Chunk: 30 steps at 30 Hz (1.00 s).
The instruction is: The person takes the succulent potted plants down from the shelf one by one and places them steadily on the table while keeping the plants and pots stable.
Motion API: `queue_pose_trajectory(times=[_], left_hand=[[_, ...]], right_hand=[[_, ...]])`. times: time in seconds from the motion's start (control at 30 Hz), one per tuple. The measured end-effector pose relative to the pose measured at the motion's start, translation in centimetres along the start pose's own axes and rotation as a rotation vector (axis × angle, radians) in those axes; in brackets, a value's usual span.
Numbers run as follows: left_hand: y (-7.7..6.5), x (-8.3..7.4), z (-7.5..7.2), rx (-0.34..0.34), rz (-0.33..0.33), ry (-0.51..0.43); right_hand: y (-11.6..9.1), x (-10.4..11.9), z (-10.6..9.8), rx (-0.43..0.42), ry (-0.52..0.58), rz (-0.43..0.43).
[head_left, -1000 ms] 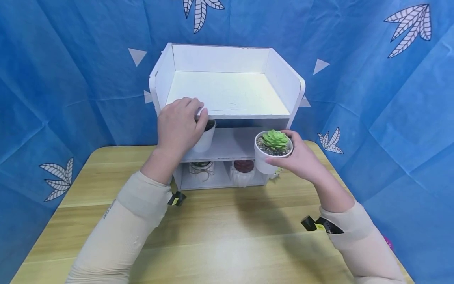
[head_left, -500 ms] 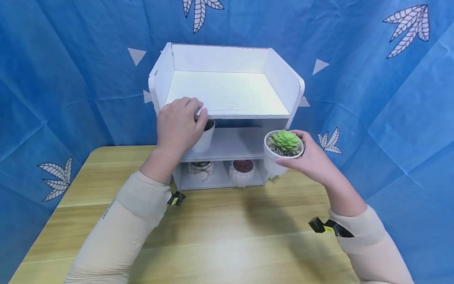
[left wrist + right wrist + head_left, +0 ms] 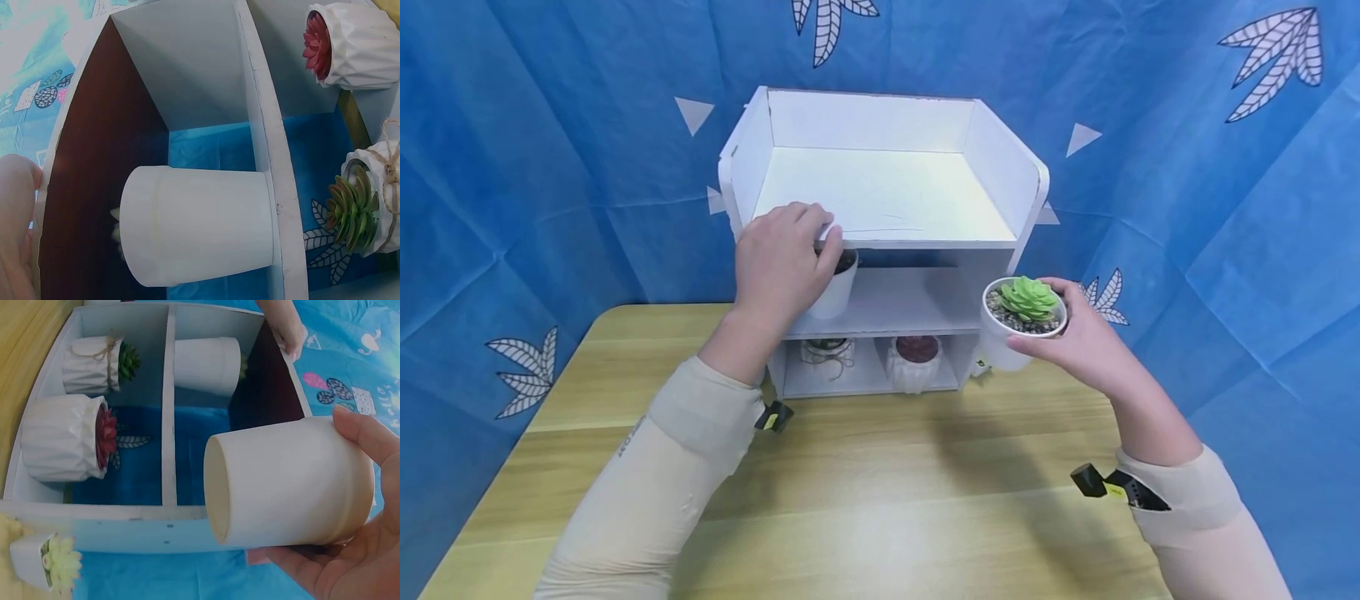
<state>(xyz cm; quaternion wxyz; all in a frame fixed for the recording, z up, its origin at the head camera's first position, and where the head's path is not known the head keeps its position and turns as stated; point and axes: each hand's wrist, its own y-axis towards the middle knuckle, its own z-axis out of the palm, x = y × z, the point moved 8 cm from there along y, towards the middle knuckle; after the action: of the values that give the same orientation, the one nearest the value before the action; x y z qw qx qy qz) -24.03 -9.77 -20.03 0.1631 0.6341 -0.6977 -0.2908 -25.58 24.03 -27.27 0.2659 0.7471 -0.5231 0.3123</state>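
Showing the green succulent (image 3: 1030,298) my right wrist view hides, the head view has the pot (image 3: 1002,346) near the shelf (image 3: 887,196). My right hand (image 3: 1086,346) grips it between thumb and fingers (image 3: 297,565); whether my left hand (image 3: 778,267), on the shelf's edge, curls round it I can't tell.

Whole backdrop is just blue cloth (image 3: 1172,175) hanging behind and down both sides, pretty creased, with black-outlined white leaf prints (image 3: 1310,54) and little pale triangles (image 3: 1082,138) scattered around. Right wrist cam also catches a pink print (image 3: 314,380) on it. Worktop (image 3: 850,450) is light yellowish wood grain, rounded back corners, with a bright glare patch (image 3: 891,533) toward the front.
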Motion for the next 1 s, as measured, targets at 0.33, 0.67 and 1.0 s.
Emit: queue_pose_trajectory(times=[0.33,0.67,1.0], left_hand=[[0.3,-0.3,0.1,-0.010,0.005,-0.009],[0.1,0.1,0.2,0.005,-0.005,0.010],[0.2,0.4,0.5,0.016,0.004,-0.002]], right_hand=[[0.0,-1.5,-1.5,-0.016,0.002,0.003],[0.4,-2.9,-1.9,-0.034,0.023,0.016],[0.9,-4.6,-2.4,-0.086,0.010,0.050]])
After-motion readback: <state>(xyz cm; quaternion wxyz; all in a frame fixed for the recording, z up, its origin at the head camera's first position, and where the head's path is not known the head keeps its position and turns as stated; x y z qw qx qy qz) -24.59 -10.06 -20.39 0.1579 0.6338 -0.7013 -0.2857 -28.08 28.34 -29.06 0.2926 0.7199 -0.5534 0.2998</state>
